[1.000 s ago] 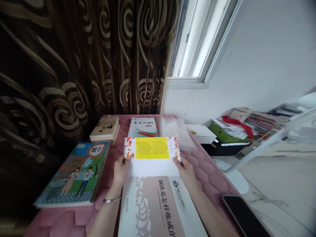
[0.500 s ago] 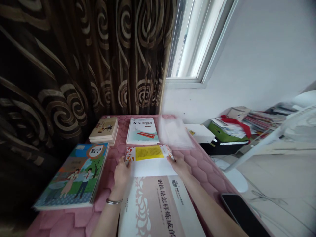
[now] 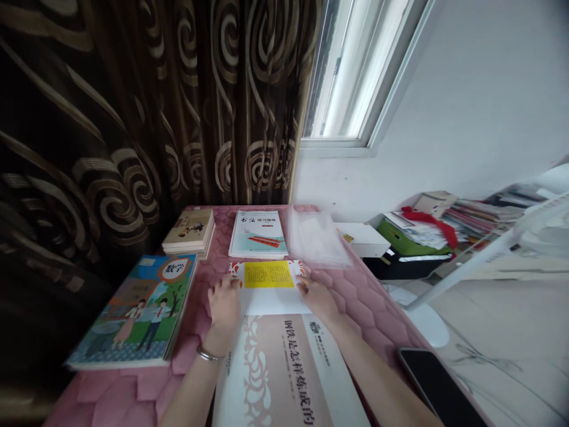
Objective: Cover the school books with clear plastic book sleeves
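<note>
A large book jacket (image 3: 284,356) with a beige panel, white leaf pattern and dark Chinese title stretches toward me. Its far end is a white strip with a yellow text block (image 3: 269,274) and red floral corners. My left hand (image 3: 224,301) is at the strip's left edge, fingers bent over the border and slightly apart. Gripping the right edge near the red corner is my right hand (image 3: 317,298), thumb on top. The undersides of both hands are hidden.
A colourful math textbook stack (image 3: 137,314) and small tan books (image 3: 189,229) lie left. Beyond are a white calligraphy book (image 3: 258,234) and clear plastic sleeves (image 3: 315,237). A phone (image 3: 440,385) rests at the right edge of the pink padded surface (image 3: 364,296). A white box (image 3: 364,239) stands beyond.
My left hand has shifted slightly, its fingers now more raised and spread over the jacket's left edge. My right hand has moved slightly left along the far strip. The view has shifted a little.
</note>
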Available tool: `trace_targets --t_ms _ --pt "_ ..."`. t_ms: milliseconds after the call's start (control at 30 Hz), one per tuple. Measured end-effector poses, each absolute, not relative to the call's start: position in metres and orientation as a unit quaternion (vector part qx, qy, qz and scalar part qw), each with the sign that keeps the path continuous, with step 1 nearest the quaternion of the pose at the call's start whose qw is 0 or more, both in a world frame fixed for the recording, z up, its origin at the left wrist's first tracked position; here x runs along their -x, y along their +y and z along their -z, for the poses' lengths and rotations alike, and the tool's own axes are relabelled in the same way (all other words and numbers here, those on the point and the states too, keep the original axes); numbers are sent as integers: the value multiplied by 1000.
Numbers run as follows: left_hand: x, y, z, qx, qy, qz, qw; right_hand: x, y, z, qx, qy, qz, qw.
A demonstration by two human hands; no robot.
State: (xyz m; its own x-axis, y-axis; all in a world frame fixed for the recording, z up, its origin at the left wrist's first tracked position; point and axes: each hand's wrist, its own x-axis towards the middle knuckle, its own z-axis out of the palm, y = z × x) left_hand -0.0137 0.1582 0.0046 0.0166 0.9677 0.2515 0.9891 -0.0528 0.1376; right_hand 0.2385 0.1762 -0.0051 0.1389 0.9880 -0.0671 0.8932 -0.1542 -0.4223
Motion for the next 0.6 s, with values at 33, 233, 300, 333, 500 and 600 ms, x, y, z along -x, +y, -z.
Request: trace_targets --t_ms 33,233,300,333,500,600 --pt "13 157 -3 740 -658 137 30 -238 176 4 744 -633 -166 136" --pt "5 149 10 776 -623 84 -40 -233 171 -2 768 -619 -142 80" --pt "3 147 9 774 -629 54 -50 -231 169 -4 774 -618 -127 59" --pt "2 146 7 774 -630 43 -52 -231 168 -5 775 -618 -121 51" --pt "8 140 -4 752 -658 14 -37 -232 166 -10 772 -628 -98 27" --pt "13 135 -5 736 -676 7 -37 -227 166 -15 752 -659 -24 9"
